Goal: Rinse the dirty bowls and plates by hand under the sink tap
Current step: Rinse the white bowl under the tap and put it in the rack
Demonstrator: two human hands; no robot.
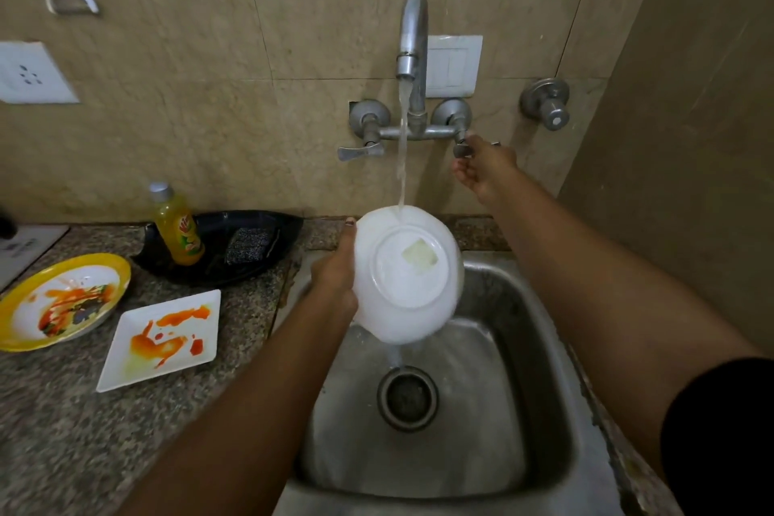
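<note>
My left hand (pixel 337 274) grips a white bowl (pixel 408 276) by its left rim and holds it tilted over the steel sink (pixel 523 348), its underside toward me. Water runs from the tap spout (pixel 412 33) onto the bowl's top edge and drains off its lower edge toward the drain (pixel 407 397). My right hand (pixel 481 168) reaches to the wall and closes on the right tap handle (pixel 462 147). A round yellow-rimmed plate (pixel 63 302) and a square white plate (pixel 163 337), both smeared with orange sauce, lie on the counter at the left.
A black tray (pixel 268 230) behind the plates holds a yellow soap bottle (pixel 178 226) and a steel scrubber (pixel 247 245). The left tap handle (pixel 360 151) sticks out from the wall. A separate valve (pixel 546 105) sits at the right. The granite counter (pixel 63 432) surrounds the sink.
</note>
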